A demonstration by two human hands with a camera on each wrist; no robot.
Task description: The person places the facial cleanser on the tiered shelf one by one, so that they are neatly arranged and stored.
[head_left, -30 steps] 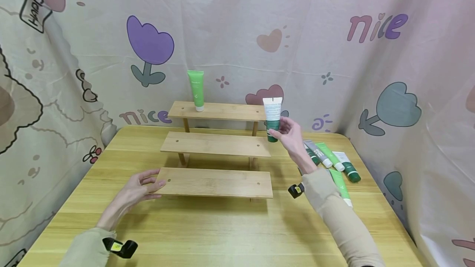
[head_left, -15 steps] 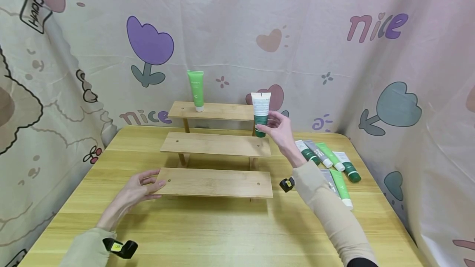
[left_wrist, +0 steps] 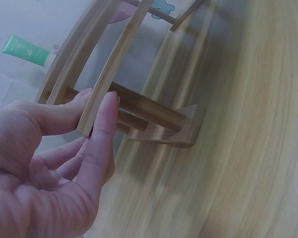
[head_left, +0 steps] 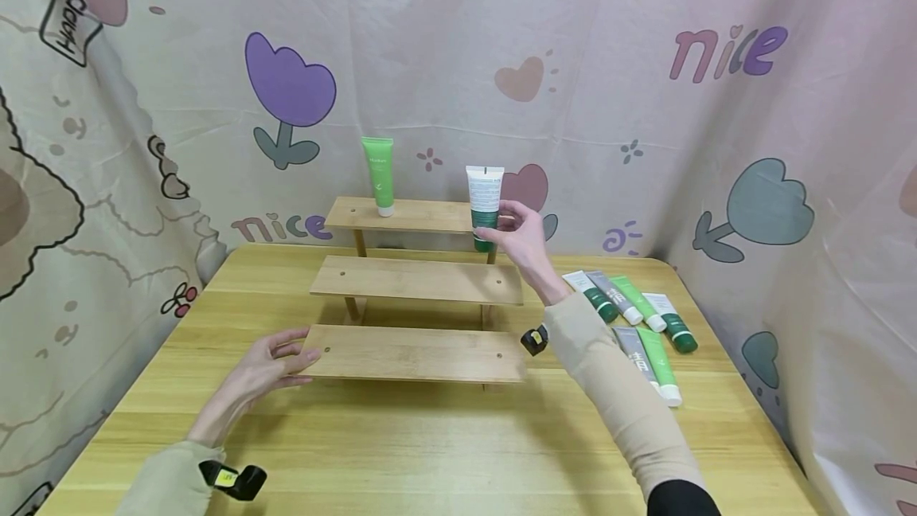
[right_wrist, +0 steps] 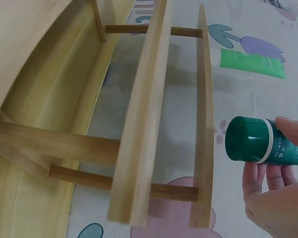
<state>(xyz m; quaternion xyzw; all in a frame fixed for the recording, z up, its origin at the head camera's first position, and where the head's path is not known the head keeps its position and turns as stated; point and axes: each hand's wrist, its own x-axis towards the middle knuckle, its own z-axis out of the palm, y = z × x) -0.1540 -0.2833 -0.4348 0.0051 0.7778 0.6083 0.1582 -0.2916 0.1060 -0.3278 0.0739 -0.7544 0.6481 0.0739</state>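
Note:
A three-tier wooden display shelf (head_left: 415, 353) stands on the table. My left hand (head_left: 268, 365) pinches the left end of its lowest board, thumb on one face and fingers on the other in the left wrist view (left_wrist: 64, 153). With my right hand (head_left: 521, 237) I hold a white and dark green squeeze tube (head_left: 485, 201) upright, cap down, around its lower part. It is in front of the top board's right end; in the right wrist view its green cap (right_wrist: 241, 139) is apart from the board. A light green tube (head_left: 380, 175) stands cap down on the top board's left part.
Several tubes lie on the table at the right: a green and white one (head_left: 669, 323), a grey one (head_left: 614, 297) and a light green one (head_left: 659, 365) among them. A printed cloth (head_left: 430, 38) hangs behind the table (head_left: 401, 452) and along both sides.
My right hand has carried the white and green tube left and upward, from beside the middle board to the top board's right end. My left hand has stayed on the lowest board.

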